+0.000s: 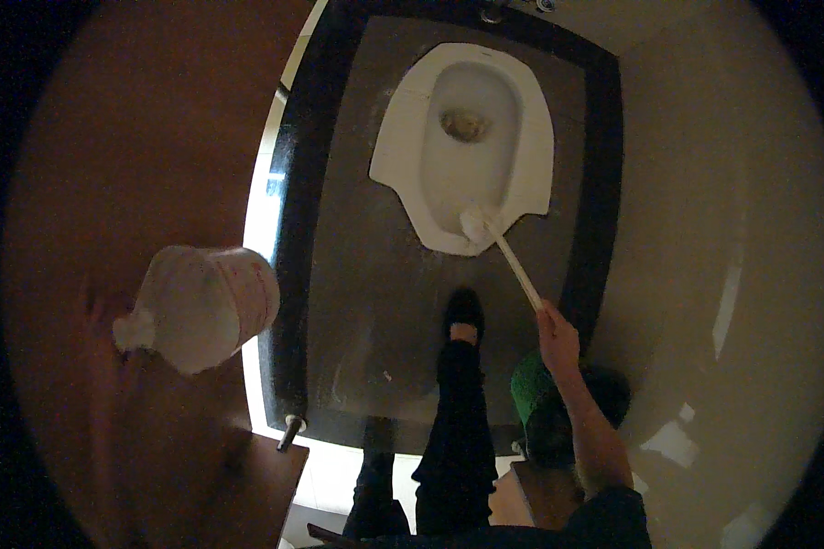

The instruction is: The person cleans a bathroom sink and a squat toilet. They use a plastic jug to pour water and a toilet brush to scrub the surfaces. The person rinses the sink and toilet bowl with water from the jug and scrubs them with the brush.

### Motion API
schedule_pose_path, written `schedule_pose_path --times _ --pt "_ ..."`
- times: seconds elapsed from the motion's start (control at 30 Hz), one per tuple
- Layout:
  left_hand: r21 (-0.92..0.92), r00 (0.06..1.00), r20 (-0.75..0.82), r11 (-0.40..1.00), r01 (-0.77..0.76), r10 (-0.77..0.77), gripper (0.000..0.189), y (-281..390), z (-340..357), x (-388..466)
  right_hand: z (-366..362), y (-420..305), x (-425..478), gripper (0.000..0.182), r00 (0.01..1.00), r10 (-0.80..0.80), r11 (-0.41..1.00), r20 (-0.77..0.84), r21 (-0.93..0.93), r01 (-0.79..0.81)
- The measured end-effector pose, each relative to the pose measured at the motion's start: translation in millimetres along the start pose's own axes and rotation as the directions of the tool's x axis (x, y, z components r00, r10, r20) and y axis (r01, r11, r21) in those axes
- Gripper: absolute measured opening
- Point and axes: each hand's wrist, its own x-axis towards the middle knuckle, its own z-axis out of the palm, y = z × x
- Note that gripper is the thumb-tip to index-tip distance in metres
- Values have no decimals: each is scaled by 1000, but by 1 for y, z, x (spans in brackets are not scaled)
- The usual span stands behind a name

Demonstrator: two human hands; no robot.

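Observation:
A white toilet brush [518, 267] slants across the near end of a white squat toilet [535, 158], with its head resting at the inner rim. My right hand [558, 340] grips the upper end of the brush handle. On the left, a large translucent plastic bottle [199, 309] is tilted in front of the brown panel, its narrow neck towards the left. My left hand [118, 353] shows dimly at that neck and appears closed on it; its separate fingers are hard to make out. Brownish matter or murky water is visible in the toilet's drain opening [464, 125].
Below my right forearm stands a dark bin-like container [549, 432] with a green top [529, 388]. A black raised border [604, 165] frames the grey floor [378, 309]. Brown panels [158, 151] rise at left, a pale wall [687, 206] at right. My dark shoe [464, 309] is near the toilet.

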Motion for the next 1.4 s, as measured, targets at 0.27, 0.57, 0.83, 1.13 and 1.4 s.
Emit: schedule_pose_path --times 0.27,0.57,0.83,1.13,1.4 --pt "287 965 48 922 -260 257 29 26 -42 13 26 36 -45 42 970 -185 972 -158 -174 157" --pt "299 913 -336 945 -130 232 27 -12 -141 -58 -33 -5 -15 31 981 -66 939 183 -322 123" --pt "30 924 -286 962 272 -252 29 -20 -181 -72 -72 22 49 31 992 61 926 111 -377 -14" --pt "-95 905 -191 924 370 -381 31 -19 -190 -63 -23 36 16 34 926 373 910 52 -217 -354" --pt "-158 888 -98 888 432 -449 33 -11 -188 -50 6 30 131 32 973 230 973 -28 -12 -230"
